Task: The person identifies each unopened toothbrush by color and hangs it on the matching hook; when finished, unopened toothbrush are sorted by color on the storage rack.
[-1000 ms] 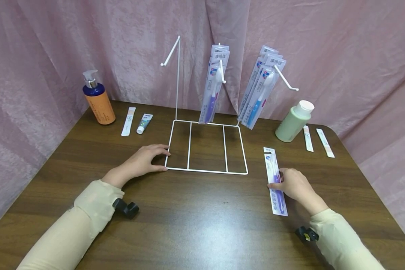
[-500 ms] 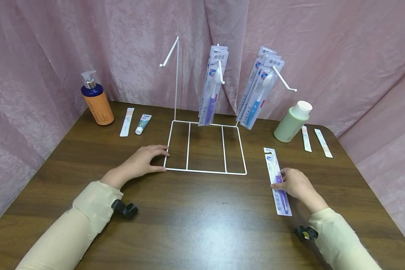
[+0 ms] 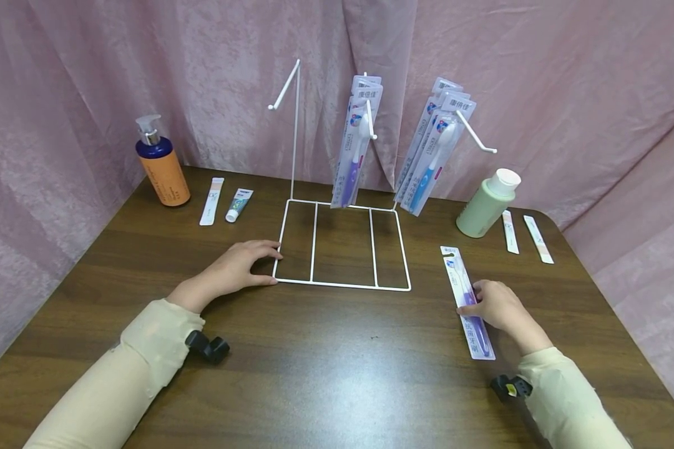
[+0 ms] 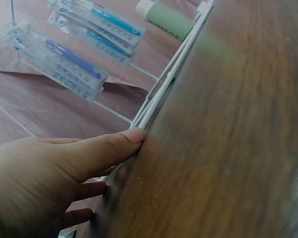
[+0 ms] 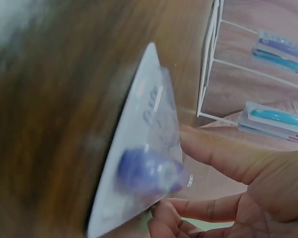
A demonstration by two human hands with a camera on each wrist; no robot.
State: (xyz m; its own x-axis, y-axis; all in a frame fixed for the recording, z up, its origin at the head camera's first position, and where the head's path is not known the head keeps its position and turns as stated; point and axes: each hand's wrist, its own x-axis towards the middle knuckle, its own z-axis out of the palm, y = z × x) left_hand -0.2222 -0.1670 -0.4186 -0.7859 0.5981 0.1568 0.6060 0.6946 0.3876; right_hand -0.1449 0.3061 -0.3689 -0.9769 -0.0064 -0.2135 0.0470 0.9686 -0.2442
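Purple toothbrush pack [image 3: 467, 304] flat on table [image 3: 337, 374] | my right hand [image 3: 497, 305] pinches its edge | left hand [image 3: 233, 271] relaxed, touching wire rack [image 3: 342, 284]

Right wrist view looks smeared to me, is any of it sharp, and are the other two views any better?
Right wrist view: the dark wooden table is streaked with blur, and the purple toothbrush in its white blister card is soft too; the right hand is clearer. Left wrist view: the left hand is sharp, the table's far end blurs. Head view: evenly lit and sharp, with bowed edges.
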